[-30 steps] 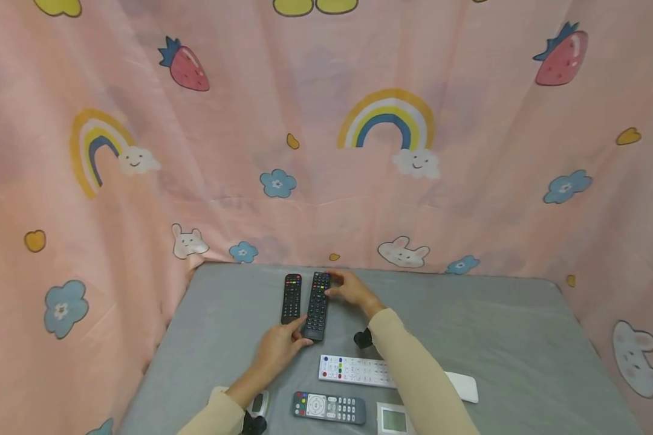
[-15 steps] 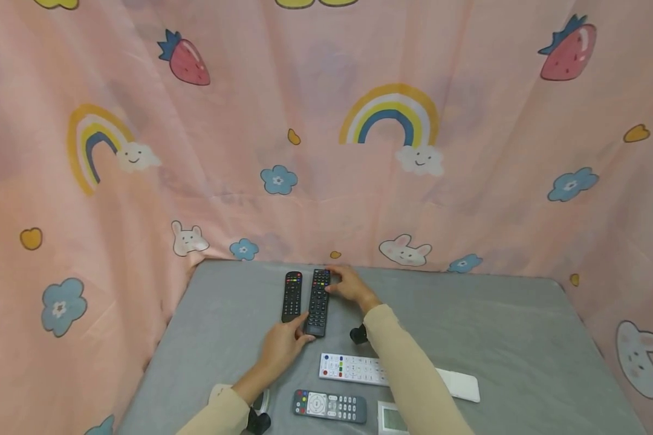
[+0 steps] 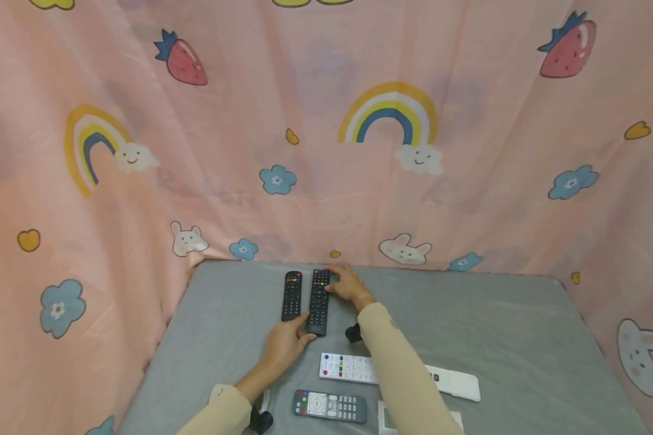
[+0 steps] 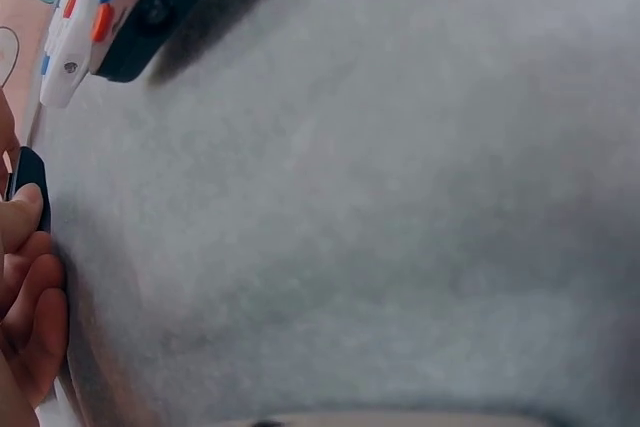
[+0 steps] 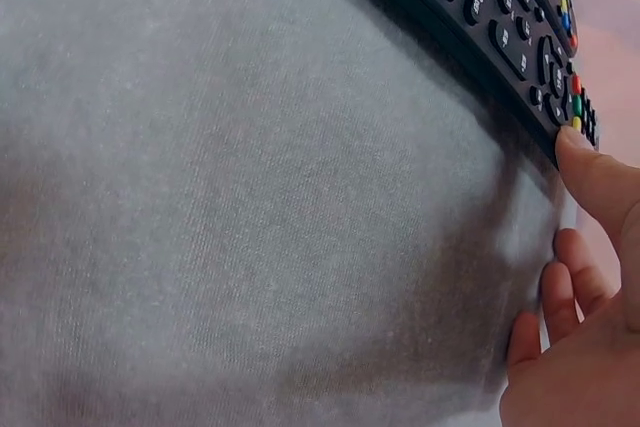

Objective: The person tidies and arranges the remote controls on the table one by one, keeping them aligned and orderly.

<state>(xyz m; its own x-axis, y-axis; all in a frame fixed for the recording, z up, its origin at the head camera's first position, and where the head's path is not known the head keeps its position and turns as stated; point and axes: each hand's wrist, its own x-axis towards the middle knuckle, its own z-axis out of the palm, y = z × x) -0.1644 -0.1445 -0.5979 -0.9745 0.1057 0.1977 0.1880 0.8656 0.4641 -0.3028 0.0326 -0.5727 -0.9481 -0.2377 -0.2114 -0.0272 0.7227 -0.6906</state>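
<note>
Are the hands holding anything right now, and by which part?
Yes, the larger black remote control. The left hand pinches its near end; the right hand holds its far end at the right side edge.

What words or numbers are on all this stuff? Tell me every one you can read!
"2" on a key of the longer black remote
"3" on another of its keys
"6" on another of its keys
Its other markings, and those on the shorter black remote, white remote and grey remote: too small or blurred.
Curtain: no words.
</note>
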